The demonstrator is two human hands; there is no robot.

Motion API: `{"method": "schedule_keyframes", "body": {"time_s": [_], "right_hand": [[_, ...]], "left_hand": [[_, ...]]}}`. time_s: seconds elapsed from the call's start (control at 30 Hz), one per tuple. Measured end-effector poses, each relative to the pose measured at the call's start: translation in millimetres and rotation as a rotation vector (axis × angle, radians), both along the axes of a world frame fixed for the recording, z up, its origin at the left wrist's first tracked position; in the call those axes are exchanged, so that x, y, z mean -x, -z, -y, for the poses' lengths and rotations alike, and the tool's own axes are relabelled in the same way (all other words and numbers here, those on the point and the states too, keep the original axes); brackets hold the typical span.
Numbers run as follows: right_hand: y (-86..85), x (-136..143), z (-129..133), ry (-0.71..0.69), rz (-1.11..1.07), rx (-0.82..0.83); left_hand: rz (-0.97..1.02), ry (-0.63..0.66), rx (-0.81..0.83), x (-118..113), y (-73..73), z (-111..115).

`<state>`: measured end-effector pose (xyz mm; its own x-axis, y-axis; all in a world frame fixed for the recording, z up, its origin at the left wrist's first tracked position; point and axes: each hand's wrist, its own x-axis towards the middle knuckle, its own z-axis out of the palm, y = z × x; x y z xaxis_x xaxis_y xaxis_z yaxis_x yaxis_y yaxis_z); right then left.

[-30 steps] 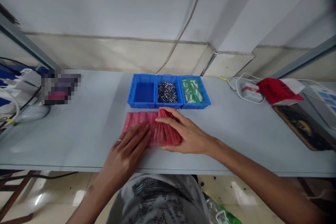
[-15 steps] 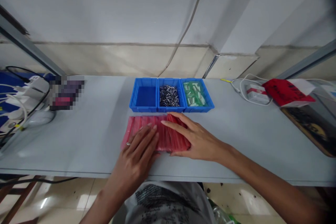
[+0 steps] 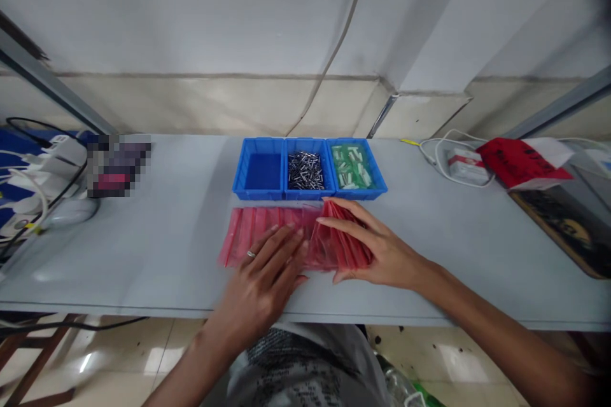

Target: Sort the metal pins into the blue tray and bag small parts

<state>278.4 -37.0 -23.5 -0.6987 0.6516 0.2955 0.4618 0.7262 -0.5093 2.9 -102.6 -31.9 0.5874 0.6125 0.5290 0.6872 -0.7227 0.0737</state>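
A row of overlapping red plastic bags [image 3: 244, 229] lies on the table in front of three joined blue bins. My left hand [image 3: 272, 267] rests on the middle of the row, its fingers stretched out. At the row's right end my right hand [image 3: 377, 245] grips a bunched stack of the bags between thumb and fingers. Of the bins, the left one [image 3: 261, 172] is empty, the middle one holds small dark metal pins [image 3: 305, 172], and the right one holds white pieces in green plastic [image 3: 352, 168].
Chargers and cables [image 3: 57, 165] crowd the left end of the table [image 3: 157, 254], beside a pixelated item. At the right are a white box [image 3: 466, 166] with a cable, a red packet [image 3: 518, 162] and a dark tray [image 3: 563, 222].
Both hands have moved to the right. The bags under my right hand have shifted right and stand more bunched, and more of the row shows left of my left hand.
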Motion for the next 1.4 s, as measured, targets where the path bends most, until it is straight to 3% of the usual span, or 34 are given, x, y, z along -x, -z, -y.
{"method": "schedule_keyframes", "body": {"time_s": [0.17,0.3,0.4,0.6,0.77,0.93,1.03,1.2,1.4], "right_hand": [[-0.2,-6.5,-1.3,0.019,-0.025,-0.009],[-0.6,-7.4,-1.6,0.014,0.003,-0.027],[-0.9,-6.4,-1.9,-0.011,-0.025,-0.019],[-3.8,-11.8,-2.4,-0.012,-0.012,-0.064],[-4.4,-13.8,1.5,-0.004,0.101,-0.147],[-0.8,-16.6,2.8,0.003,0.059,-0.109],[1.3,-20.0,2.3,0.010,0.020,-0.077],[-1.3,-25.0,5.1,0.079,0.078,-0.079],[-4.5,-33.8,10.0,0.074,0.148,-0.065]], "left_hand": [[0.045,0.009,-0.050,-4.0,3.6,-1.1],[0.108,-0.005,-0.016,-9.9,-3.9,1.7],[0.062,0.057,0.010,-16.1,-6.1,-0.3],[0.034,0.063,-0.005,-18.9,4.7,-3.7],[0.029,0.069,-0.005,-19.4,4.3,-2.6],[0.032,0.020,-0.011,-29.2,0.0,-5.4],[0.007,0.055,-0.018,-37.2,2.9,-9.1],[0.051,0.053,-0.036,-41.1,8.0,-8.6],[0.004,0.024,0.017,-43.6,1.6,-7.0]]}}
